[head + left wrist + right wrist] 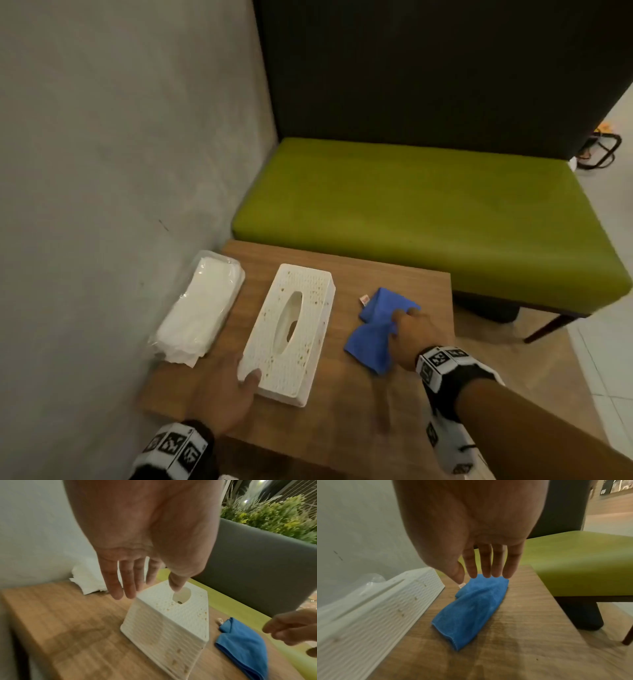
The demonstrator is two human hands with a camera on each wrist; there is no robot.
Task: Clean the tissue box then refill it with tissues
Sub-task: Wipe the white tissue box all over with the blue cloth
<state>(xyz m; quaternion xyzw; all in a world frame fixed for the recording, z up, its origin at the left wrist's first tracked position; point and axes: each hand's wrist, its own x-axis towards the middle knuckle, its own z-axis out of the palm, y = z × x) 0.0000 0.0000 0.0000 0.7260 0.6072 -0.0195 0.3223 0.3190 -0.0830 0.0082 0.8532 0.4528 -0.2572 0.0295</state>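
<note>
Tissue box (291, 334) sits near the middle of the wooden table (394, 284), white and ribbed, its top speckled with brownish spots around the oval slot. We take the box as our landmark. Our left hand (226, 394) is at its near left corner, thumb lying on the top edge; from the left wrist view the fingers (118, 582) hang straight and slightly apart beside the box, gripping nothing. On the box's left, against the grey wall (120, 137), lies the pack of tissues (200, 308) in clear wrap. On the box's right lies the folded blue cloth (376, 325). Our right hand (416, 330) hangs over the cloth, fingers straight and close together, tips at its far edge; we cannot tell whether they touch it. Beyond the box stands a green bench (428, 212).
</note>
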